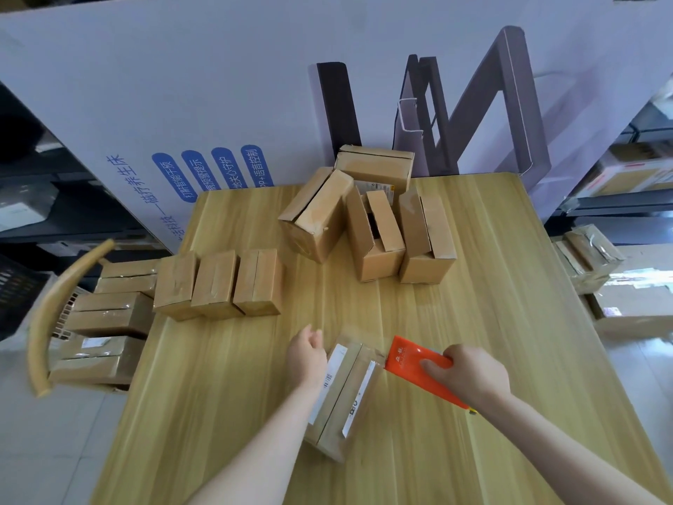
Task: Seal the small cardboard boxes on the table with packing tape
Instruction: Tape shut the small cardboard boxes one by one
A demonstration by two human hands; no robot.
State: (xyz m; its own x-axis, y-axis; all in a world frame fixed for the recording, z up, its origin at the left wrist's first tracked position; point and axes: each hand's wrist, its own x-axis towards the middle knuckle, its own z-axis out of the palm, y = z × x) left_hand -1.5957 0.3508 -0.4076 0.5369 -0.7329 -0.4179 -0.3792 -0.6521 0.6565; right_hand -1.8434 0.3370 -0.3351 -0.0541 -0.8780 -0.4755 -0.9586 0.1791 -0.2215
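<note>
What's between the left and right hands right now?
In the head view, one cardboard box lies between the left hand and right hand, plus the orange tape dispenser the right hand grips, at the box's edge.

A big white printed carton (182,85) stands behind the wooden bench (473,293), dark shelves (36,184) to either side, a curved-back chair (43,322) at left, pale floor (36,450) below.

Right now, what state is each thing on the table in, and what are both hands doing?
near box: flaps closed, lying flat.
tape dispenser: nose at the near box's far end.
right hand: grips the tape dispenser.
left hand: against the near box's left side, grip unclear.
row of three boxes: closed, side by side.
middle rear box: flaps ajar.
rear-left box: tilted.
</note>
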